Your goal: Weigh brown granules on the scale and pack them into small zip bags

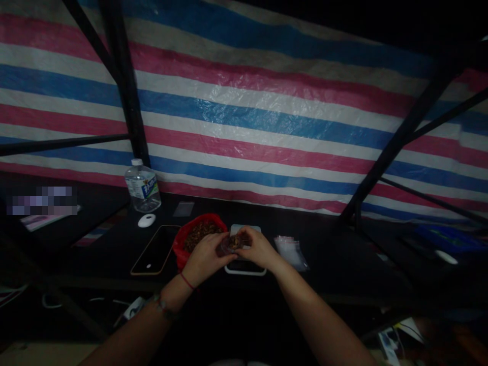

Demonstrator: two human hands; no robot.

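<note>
A small clear container [229, 246] with brown dried pieces inside is between my two hands. My left hand [206, 256] is closed on its left side, and my right hand [258, 249] grips its right side. Under them lies a flat white-edged scale [246, 270], partly covered by the hands. Just left of it, a red bag [179, 249] stands open, filled with many brown dried pieces [200, 234]; my left hand overlaps its near right edge. A stack of clear zip bags [292, 253] lies to the right of my right hand.
A phone [156, 251] lies left of the red bag, with a white earbud case [147, 220] and a clear plastic bottle [143, 185] behind it. One small clear bag [183, 209] lies at the back. Dark metal posts [127, 101] and a striped sheet [247, 117] stand behind the table.
</note>
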